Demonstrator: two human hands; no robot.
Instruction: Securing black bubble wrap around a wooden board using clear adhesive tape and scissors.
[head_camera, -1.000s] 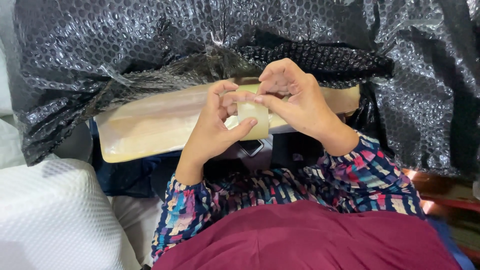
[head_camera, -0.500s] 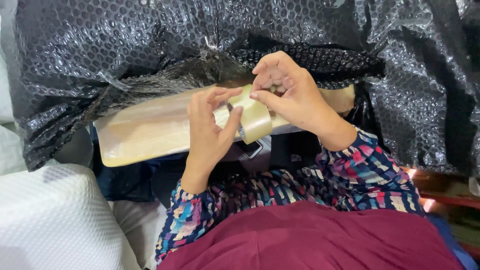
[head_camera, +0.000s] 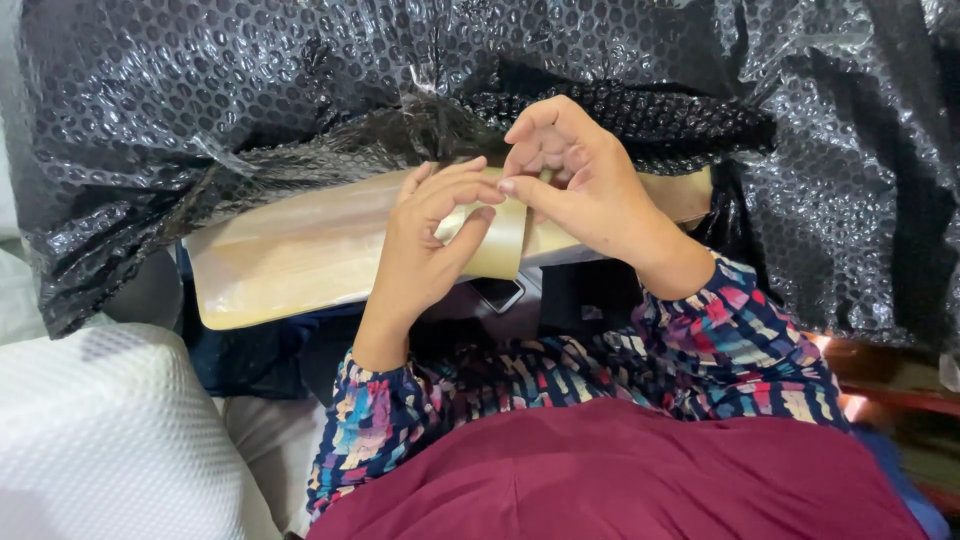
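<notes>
My left hand (head_camera: 425, 240) grips a roll of yellowish packing tape (head_camera: 495, 240), thumb against its lower side and fingers curled over the top. My right hand (head_camera: 575, 180) rests on the roll's upper edge, fingertips pinched at the tape's surface. Whether a loose end is lifted I cannot tell. Just behind both hands lies a long tan parcel (head_camera: 290, 255) wrapped in clear film. Black bubble wrap (head_camera: 250, 90) drapes over the parcel's far side.
A white foam-mesh bundle (head_camera: 100, 430) sits at the lower left. Dark items (head_camera: 510, 295) lie under the roll, near my lap. My patterned sleeves and maroon garment (head_camera: 620, 480) fill the bottom. Black bubble wrap also hangs at the right (head_camera: 860, 200).
Both hands have turned the roll slightly between them; my left fingers now curl further over its top and my right fingertips have shifted along its edge.
</notes>
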